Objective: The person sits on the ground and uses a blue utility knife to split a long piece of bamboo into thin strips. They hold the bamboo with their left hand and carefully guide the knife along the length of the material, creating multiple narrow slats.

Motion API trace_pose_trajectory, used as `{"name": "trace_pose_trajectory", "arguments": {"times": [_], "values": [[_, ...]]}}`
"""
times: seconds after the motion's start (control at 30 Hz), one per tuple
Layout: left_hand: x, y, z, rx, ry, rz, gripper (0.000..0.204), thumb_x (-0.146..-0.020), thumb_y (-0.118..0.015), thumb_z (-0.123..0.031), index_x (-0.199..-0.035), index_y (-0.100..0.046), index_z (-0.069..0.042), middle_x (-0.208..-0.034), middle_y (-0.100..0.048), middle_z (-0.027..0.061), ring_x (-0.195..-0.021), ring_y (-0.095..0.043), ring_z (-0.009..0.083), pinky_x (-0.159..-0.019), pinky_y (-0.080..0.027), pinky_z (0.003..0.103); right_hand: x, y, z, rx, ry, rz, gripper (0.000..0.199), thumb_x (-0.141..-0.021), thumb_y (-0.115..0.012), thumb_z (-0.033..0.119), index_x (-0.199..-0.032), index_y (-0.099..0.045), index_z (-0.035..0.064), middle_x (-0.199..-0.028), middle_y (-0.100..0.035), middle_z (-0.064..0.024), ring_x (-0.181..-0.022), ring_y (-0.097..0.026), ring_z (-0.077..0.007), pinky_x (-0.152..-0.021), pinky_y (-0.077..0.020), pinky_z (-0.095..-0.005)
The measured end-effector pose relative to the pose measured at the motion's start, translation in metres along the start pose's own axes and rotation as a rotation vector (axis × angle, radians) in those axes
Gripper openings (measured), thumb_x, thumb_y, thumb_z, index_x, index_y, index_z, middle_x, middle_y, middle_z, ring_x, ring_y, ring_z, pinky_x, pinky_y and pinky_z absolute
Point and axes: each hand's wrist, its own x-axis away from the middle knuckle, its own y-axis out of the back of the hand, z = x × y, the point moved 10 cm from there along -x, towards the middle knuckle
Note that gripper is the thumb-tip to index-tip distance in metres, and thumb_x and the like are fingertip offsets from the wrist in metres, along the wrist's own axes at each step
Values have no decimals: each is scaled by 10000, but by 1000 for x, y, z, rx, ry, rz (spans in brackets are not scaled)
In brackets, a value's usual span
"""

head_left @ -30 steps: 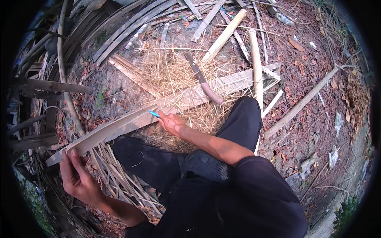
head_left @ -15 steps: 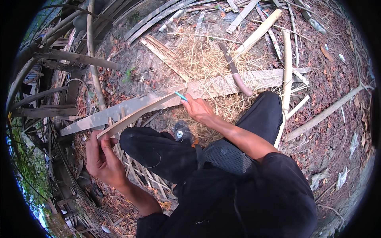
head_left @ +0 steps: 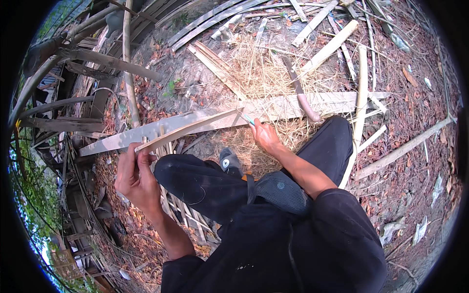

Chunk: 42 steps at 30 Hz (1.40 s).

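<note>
Dirt ground (head_left: 188, 66), outdoors, leaf litter (head_left: 398, 112) off right, pale shavings (head_left: 256, 66) heaped mid-view. From my end: wide plank (head_left: 286, 110) lies left to right ahead of the bent legs; strip (head_left: 188, 131) angles toward it, near end by the left leg (head_left: 188, 183), far end on or just above the plank. Can't tell which.

Left hand (head_left: 137, 176): grip clamped on the strip's near end, thumb against fingers. Right hand (head_left: 266, 136): grip closed round a small blue tool (head_left: 249, 119), tip beside the strip's far end. I can't confirm contact, or whether it's a pen or a blade.

Risks as I judge them: I see the strip pinched at one end only, so side load at the far end could twist it out of the left grip. If that far end isn't bearing on the plank, strip may flex and the tip could skate. If the tool has an edge, a slip toward the left leg is the bad case. Machete (head_left: 297, 85) lies loose, handle across the plank near the right leg (head_left: 337, 134); a knock to the plank could shift it. Any shavings trapped underneath could let the plank rock.
</note>
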Motion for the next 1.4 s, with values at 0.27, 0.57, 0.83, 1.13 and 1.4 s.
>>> {"name": "trace_pose_trajectory", "arguments": {"times": [0.27,0.57,0.83,1.13,1.4], "values": [[1,1,15,35,23,-31,163,-902,-611,32,-1051,-652,83,-812,-623,84,-632,-607,110,-556,-485,230,2,19,12,16,-3,36,377,-1014,-374,384,-1051,-498,31,-664,-628,-238,-629,-641,-436,-599,-529,-525],[10,3,19,13,51,-89,138,-915,-606,19,-1025,-641,96,-846,-612,86,-623,-581,108,-563,-492,232,-7,12,30,-126,-88,200,348,-1014,-380,367,-1032,-503,42,-674,-631,-235,-637,-640,-435,-588,-507,-542],[2,-3,13,12,58,-24,132,-930,-587,5,-1005,-635,102,-831,-608,88,-630,-574,116,-568,-463,227,-1,-29,-44,172,-106,1,352,-1024,-382,344,-1052,-518,21,-776,-649,-209,-703,-674,-360,-582,-541,-456],[14,14,41,-48,139,-112,147,-941,-582,-13,-1012,-631,106,-846,-612,94,-646,-566,116,-578,-467,226,7,28,30,-221,150,13,288,-1015,-429,282,-1006,-495,1,-549,-551,-179,-512,-582,-343,-437,-480,-439],[11,2,30,-16,136,-95,205,-926,-641,-91,-1047,-666,73,-834,-654,85,-637,-562,109,-583,-461,219,0,-31,-31,75,23,-84,321,-1032,-370,341,-1023,-463,34,-611,-604,-174,-500,-611,-336,-445,-520,-435]]}}
